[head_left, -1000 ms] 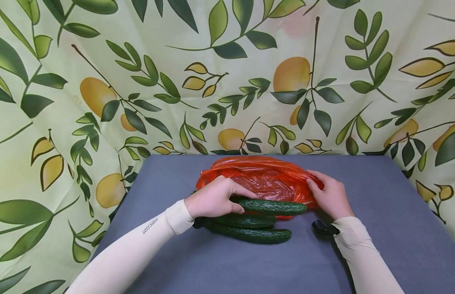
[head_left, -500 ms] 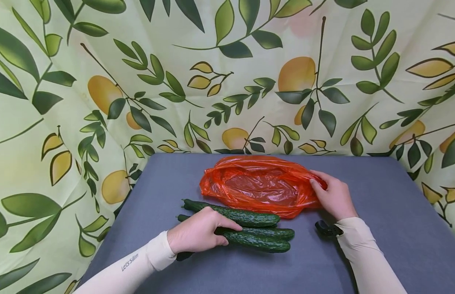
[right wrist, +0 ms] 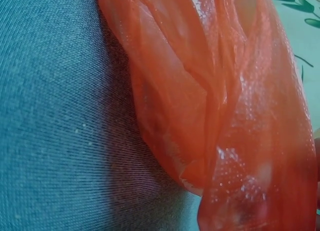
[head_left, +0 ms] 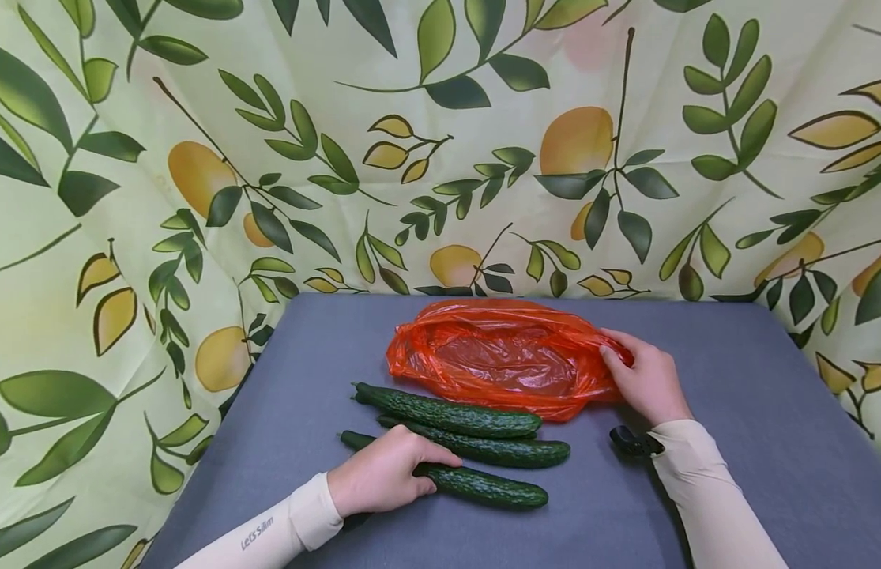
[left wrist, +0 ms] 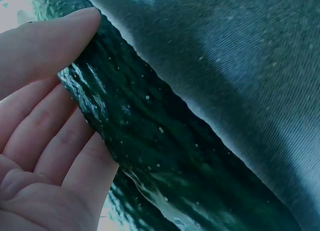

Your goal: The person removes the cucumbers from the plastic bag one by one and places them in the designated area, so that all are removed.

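Three dark green cucumbers lie side by side on the table. My left hand [head_left: 383,472] grips the nearest cucumber [head_left: 493,486] round its middle; in the left wrist view the thumb lies across the cucumber [left wrist: 150,126] and the fingers are behind it. Just beyond are the middle cucumber [head_left: 511,452] and the farthest cucumber [head_left: 447,412]. Behind them a thin red plastic bag [head_left: 412,356] lies with its mouth spread. My right hand [head_left: 646,379] pinches the bag's right edge between thumb and fingers. The right wrist view is mostly filled by the bag's crumpled film [right wrist: 175,91].
A grey cloth covers the table [head_left: 326,340]. A curtain [head_left: 483,126] printed with leaves and fruit stands at the back and sides. A black strap piece [head_left: 632,442] sits at the right wrist.
My left hand has let go of the farthest cucumber, laid beside the others, and moved toward me onto the nearest one, which now lies apart from the middle one. My right hand keeps its pinch.
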### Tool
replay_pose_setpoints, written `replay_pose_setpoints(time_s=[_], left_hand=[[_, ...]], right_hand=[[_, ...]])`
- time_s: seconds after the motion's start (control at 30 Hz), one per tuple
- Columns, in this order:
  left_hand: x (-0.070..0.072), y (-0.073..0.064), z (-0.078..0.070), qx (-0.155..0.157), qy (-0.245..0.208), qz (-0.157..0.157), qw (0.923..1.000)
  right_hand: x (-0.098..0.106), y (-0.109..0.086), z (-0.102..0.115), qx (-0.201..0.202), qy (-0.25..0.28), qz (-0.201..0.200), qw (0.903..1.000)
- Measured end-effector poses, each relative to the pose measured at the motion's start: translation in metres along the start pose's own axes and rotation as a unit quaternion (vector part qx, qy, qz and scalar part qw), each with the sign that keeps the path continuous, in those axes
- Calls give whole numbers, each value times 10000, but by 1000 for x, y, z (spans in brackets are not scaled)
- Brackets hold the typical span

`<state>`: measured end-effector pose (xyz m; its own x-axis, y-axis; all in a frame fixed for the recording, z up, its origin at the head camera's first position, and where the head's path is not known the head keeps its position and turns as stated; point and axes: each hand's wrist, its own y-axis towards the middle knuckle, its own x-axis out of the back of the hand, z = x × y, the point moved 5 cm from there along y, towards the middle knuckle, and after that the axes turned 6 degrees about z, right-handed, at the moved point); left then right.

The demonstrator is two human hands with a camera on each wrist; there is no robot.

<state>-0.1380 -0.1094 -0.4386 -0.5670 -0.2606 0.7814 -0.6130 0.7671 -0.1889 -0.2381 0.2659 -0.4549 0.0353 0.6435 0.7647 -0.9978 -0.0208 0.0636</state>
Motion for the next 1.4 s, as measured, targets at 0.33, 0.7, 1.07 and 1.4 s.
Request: replay_pose_setpoints(time_s=[0.33,0.7,1.07,1.4], left_hand=[[-7,3,2,-83,139,-92,9998],[-7,8,4,73,266,-170,9995],[-4,5,7,258,180,-513,9982],[8,0,7,393,159,-1295,9907]], right_hand=[[-1,1,0,-55,-22,62,10000],[-2,1,-1,-111,-5,114,9999],[-3,1,-1,-113,-52,126,9998],[1,0,1,-22,-55,32,10000]])
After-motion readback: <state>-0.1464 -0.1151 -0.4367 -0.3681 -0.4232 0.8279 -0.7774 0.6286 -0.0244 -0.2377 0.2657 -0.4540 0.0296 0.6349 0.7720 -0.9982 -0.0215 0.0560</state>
